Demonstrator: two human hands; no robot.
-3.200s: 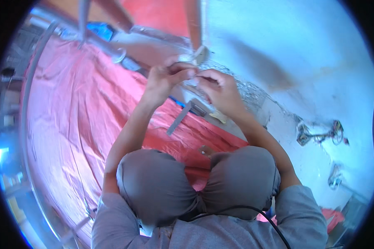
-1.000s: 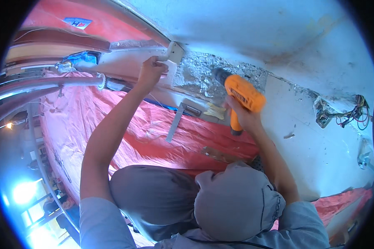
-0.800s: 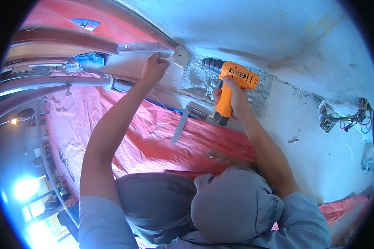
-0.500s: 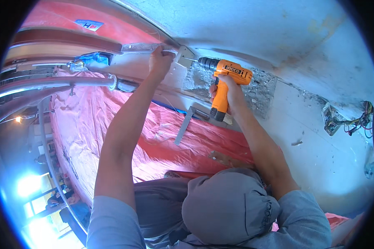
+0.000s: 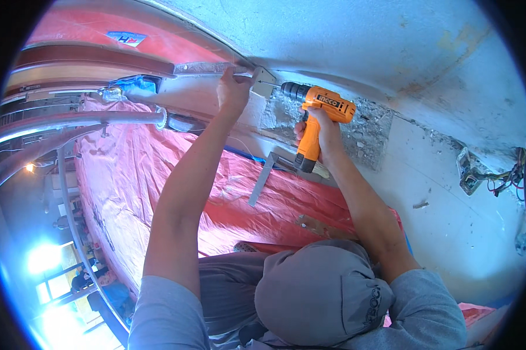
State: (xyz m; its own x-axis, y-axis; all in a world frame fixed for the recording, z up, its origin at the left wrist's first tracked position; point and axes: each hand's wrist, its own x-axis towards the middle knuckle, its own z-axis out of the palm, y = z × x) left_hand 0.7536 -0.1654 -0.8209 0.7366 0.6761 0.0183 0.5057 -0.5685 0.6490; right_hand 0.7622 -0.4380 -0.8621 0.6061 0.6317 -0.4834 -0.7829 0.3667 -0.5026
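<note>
Drill (image 5: 331,105) in right hand (image 5: 329,137); bracket (image 5: 264,79) near

Showing printed lettering on the orange drill (image 5: 321,95), dark letters on grey trousers (image 5: 309,291), and bold letters on a blue-and-white sticker (image 5: 126,38).

- Beyond the left edge of your red sheet (image 5: 129,157), two white glares (image 5: 44,258) burn out all detail; a small warm lamp (image 5: 30,167) glows above them.
- That edge looks pale and washed out, while the sheet's right end sinks into deeper red.
- A cool blue cast covers the wall (image 5: 356,41) before you, with soft shadow along its foot.
- Your drill (image 5: 328,104) looks sharp, while the background past the sheet's left edge is hazy.
- Fisheye distortion curves the pipes (image 5: 79,118), and black fills the view's corners.
</note>
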